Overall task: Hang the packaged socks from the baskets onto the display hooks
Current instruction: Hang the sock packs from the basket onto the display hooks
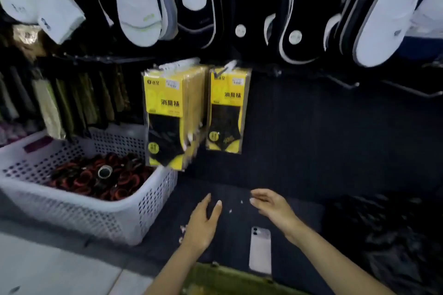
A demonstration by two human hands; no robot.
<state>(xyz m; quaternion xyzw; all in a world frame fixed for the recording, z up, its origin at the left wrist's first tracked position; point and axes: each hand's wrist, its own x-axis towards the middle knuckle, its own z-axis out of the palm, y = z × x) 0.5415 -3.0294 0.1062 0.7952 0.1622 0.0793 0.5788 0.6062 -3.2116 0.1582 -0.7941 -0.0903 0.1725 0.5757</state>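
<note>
Two lots of yellow sock packs hang from hooks on the dark wall: a thick bunch (pixel 171 115) on the left and a single pack (pixel 227 110) to its right. Two bare metal hooks (pixel 345 82) stick out further right. My left hand (pixel 203 220) hovers over the dark shelf surface with fingers straight and nothing in it. My right hand (pixel 271 206) hovers beside it, fingers relaxed and empty. A white perforated basket (pixel 124 213) at the left holds several red and black rolled items (pixel 96 177).
A pale phone (pixel 260 251) lies on the dark shelf between my forearms. Loose white and black socks (pixel 139 5) hang in rows above. Olive packs (pixel 72 100) hang at the left. A green-rimmed container edge (pixel 227 278) shows at the bottom. Dark bagged goods (pixel 388 235) lie at the right.
</note>
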